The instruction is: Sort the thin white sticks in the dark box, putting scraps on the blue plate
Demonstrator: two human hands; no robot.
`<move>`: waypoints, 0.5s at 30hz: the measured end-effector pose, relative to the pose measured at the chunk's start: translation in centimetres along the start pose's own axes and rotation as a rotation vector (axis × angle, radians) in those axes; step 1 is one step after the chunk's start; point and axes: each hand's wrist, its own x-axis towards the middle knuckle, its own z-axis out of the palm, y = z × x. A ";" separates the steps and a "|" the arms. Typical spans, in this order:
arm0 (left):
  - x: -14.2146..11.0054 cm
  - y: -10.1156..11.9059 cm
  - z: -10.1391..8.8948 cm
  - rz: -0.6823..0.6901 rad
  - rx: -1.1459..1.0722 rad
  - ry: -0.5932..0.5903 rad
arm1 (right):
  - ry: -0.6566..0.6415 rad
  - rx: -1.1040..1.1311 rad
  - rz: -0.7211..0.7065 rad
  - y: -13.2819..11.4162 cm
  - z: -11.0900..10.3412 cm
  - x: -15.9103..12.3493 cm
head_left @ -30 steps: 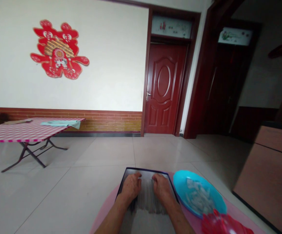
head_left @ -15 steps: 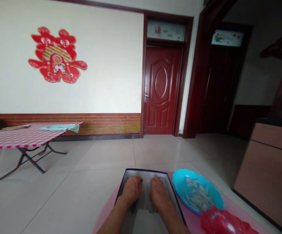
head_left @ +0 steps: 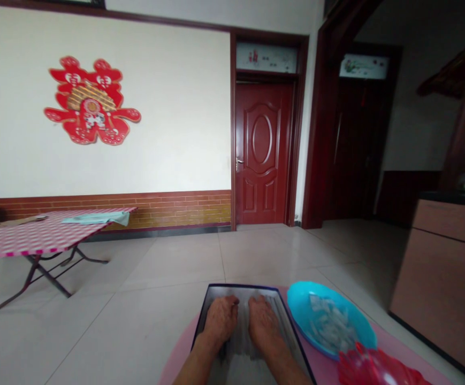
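L hand (head_left: 222, 319) and R hand (head_left: 263, 320) are working inside the tray (head_left: 242, 285), their wrists coming in over its near part. The dark rim is running close outside both hands, w/ a narrow strip of room btwn them and the far edge. The tray is lying on the pink worktop (head_left: 318, 368), its far edge reaching about to the worktop's edge. Thin pale strips (head_left: 243, 334) are lying lengthwise btwn and under the hands. On each hand the fingers are curling down, part bent, at the strips; can't tell if either is gripping any. The blue basin (head_left: 299, 300), w/ pale pieces (head_left: 334, 327) inside, is sitting just beside the tray's R rim, crowding that side; a red see-through item (head_left: 379, 369) is overlapping its near edge in view. Open floor (head_left: 147, 299) is stretching L and beyond.

Vs 1st pic: R hand is sitting further in, gap btwn hands narrowing; door (head_left: 262, 144) is showing a bit further L.
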 end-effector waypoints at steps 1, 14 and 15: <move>0.0 0.1 -0.1 -0.002 -0.004 0.005 | 0.018 0.022 0.005 0.1 0.0 0.3; 1.4 1.3 -1.2 -0.135 -0.616 0.077 | 0.320 0.575 -0.180 -0.3 1.7 1.8; 1.5 1.2 -1.2 -0.199 -0.651 0.089 | 0.304 0.620 -0.205 -0.6 1.4 1.7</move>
